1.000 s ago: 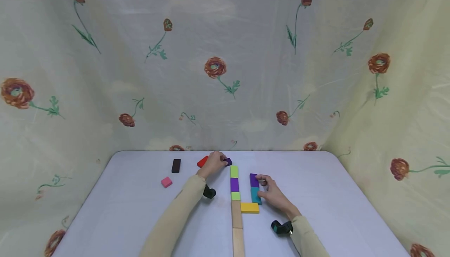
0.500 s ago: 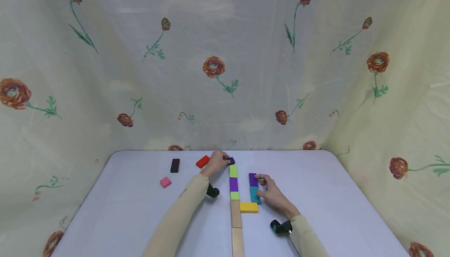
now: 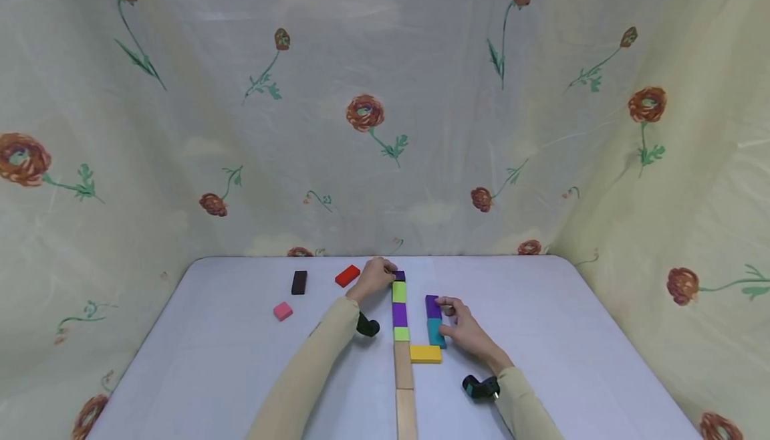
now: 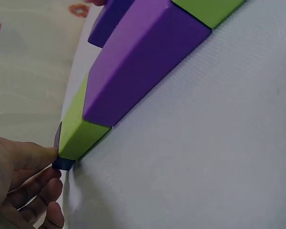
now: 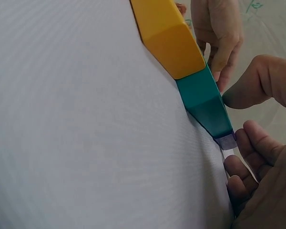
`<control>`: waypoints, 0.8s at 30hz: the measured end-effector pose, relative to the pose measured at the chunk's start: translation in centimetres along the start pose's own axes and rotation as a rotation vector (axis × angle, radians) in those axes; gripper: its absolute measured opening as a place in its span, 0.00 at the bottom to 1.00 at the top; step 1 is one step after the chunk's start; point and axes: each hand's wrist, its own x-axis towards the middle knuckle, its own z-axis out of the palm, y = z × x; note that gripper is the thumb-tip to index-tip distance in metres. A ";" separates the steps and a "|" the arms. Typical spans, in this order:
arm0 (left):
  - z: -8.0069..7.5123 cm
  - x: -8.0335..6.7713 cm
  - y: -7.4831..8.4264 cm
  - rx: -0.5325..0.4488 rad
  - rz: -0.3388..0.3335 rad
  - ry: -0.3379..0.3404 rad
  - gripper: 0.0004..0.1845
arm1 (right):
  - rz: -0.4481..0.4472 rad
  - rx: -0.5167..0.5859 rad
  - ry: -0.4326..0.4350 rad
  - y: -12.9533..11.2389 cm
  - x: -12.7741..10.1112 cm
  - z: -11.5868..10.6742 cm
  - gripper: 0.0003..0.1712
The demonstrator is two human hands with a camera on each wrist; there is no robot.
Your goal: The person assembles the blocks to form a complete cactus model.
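Observation:
A column of blocks runs away from me: two wooden ones [image 3: 405, 376], then lime, purple [image 3: 400, 314] and lime green [image 3: 400, 291]. My left hand [image 3: 390, 274] pinches a small dark purple block [image 3: 400, 275] against the column's far end; the left wrist view shows that small dark purple block [image 4: 63, 162] between the fingertips of the left hand [image 4: 51, 160], touching the lime green block [image 4: 78, 131]. To the right lie a yellow block [image 3: 426, 354], a teal block [image 3: 436, 333] and a purple block [image 3: 432, 306] in a line. My right hand [image 3: 446, 307] grips that purple block [image 5: 226, 141], fingers curled beside the teal block [image 5: 205, 102].
A black block [image 3: 299, 282], a red block [image 3: 347, 275] and a pink block [image 3: 283, 311] lie loose on the white table [image 3: 240, 360], left of my left arm. Flowered cloth walls close in the back and both sides.
My left hand carried the small dark purple block rightwards to the far end of the column, uncovering the red block. The right hand has barely moved.

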 end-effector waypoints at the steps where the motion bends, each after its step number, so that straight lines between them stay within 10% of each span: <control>1: 0.0 0.0 0.0 -0.011 -0.008 -0.002 0.12 | -0.005 -0.005 0.002 0.0 0.0 0.0 0.32; 24: -0.1 -0.2 -0.3 -0.070 -0.045 -0.021 0.13 | 0.009 0.004 -0.002 -0.2 -0.1 -0.1 0.33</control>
